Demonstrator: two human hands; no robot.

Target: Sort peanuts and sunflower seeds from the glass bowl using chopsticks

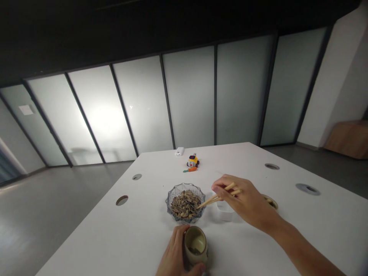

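Observation:
My right hand [244, 201] is closed round a pair of wooden chopsticks [214, 199]. Their tips reach the right side of a glass bowl [170, 194] filled with sunflower seeds [185, 204]. My left hand [174, 255] wraps round a small beige ceramic cup [195, 245] at the near edge of the white table [115, 237]; the cup is tilted toward me and something dark lies at its bottom. Just behind my right hand stands a small white container [224, 210], partly hidden.
A small dish [271, 201] peeks out behind my right wrist. Farther back lie a yellow toy car [193, 160], a toy carrot [190, 169] and a white box [179, 151]. The tabletop has several round cable holes [122, 200]. Frosted glass panels stand beyond.

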